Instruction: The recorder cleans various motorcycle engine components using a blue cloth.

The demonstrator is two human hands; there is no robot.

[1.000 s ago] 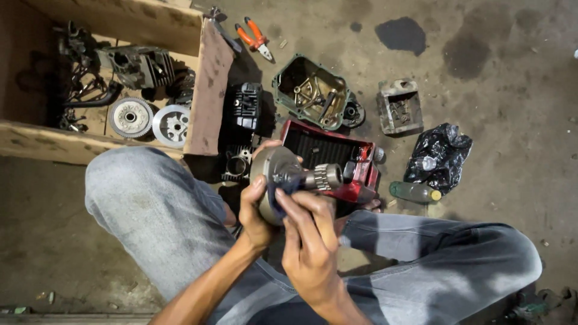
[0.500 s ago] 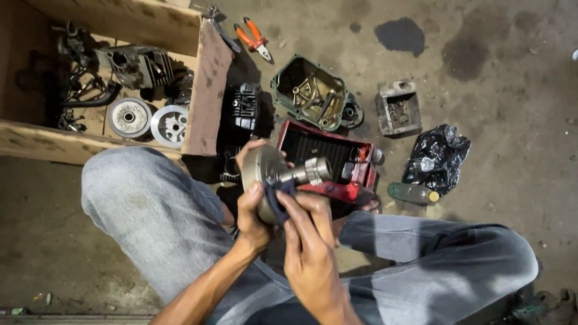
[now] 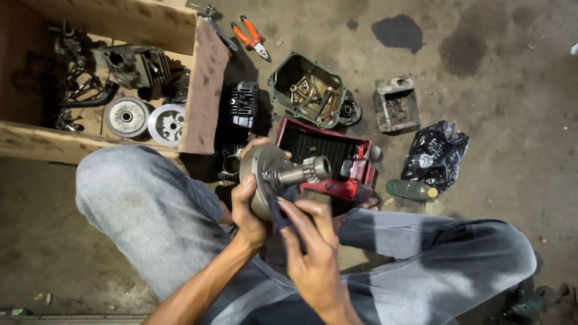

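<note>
Clutch drum (image 3: pixel 271 174) in left hand (image 3: pixel 248 210), floor parts crowding close

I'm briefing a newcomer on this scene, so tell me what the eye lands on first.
At centre, the left hand grips a round metal hub with a splined shaft, while the right hand presses a dark rag against it. Just behind lies a red casing on the stained floor. Orange pliers lie at top, and a cardboard box of parts sits at upper left.
</note>
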